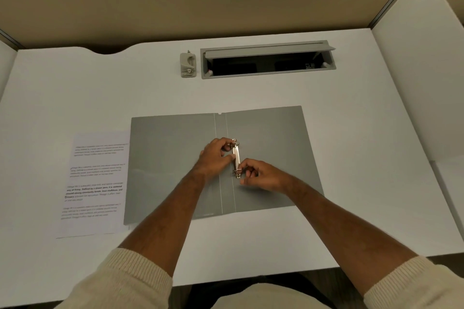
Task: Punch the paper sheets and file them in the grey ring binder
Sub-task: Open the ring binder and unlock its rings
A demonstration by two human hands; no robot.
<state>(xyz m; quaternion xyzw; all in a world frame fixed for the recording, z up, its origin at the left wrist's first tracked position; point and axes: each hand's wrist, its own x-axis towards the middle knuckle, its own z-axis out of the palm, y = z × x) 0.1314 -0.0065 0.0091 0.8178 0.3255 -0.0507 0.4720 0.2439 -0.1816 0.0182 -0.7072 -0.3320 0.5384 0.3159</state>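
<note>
The grey ring binder [263,158] lies open flat in the middle of the white surface [351,113], both covers spread. Both hands work at its metal ring mechanism [236,158], just right of the spine. The left hand [216,158] pinches the ring at the mechanism's twelve o'clock end, fingers curled tight around it. The right hand [258,174] grips the ring at the six o'clock end the same way. Whether the rings are parted, I cannot tell. The paper sheets [96,183] lie at the binder's nine o'clock, touching its cover edge. The hole punch [187,65] sits well off at twelve o'clock, beside an open cable tray [267,63].
</note>
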